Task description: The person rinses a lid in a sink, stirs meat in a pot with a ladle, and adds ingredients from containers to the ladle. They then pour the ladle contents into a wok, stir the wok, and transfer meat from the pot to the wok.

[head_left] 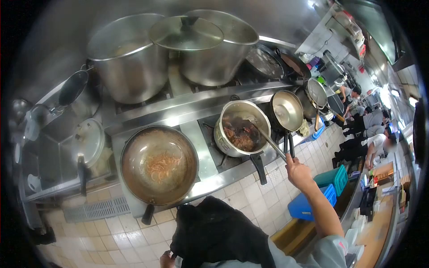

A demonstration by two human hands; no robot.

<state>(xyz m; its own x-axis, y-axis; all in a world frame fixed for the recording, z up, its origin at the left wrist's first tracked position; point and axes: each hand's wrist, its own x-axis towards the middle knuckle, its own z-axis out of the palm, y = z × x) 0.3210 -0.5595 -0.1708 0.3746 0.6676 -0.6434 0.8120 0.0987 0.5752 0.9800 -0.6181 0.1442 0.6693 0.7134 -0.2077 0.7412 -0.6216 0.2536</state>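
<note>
My right hand is closed around the handle of a long metal utensil. The utensil's lower end dips into dark, sauced chunks of food, so its head is hidden. The food sits in a deep metal pressure-cooker-type pot with a black handle, on the stove. My left hand shows only in part at the bottom edge, beside the black apron. Its fingers look curled, and what they hold, if anything, cannot be made out. Left of the pot, a wide wok-like pan contains sliced onion-like strips.
Two tall stockpots stand behind, with a glass lid across their rims. Several pans, including a steel one, line the right. A sink and lidded pot are left. Blue bins stand on the floor; people work farther right.
</note>
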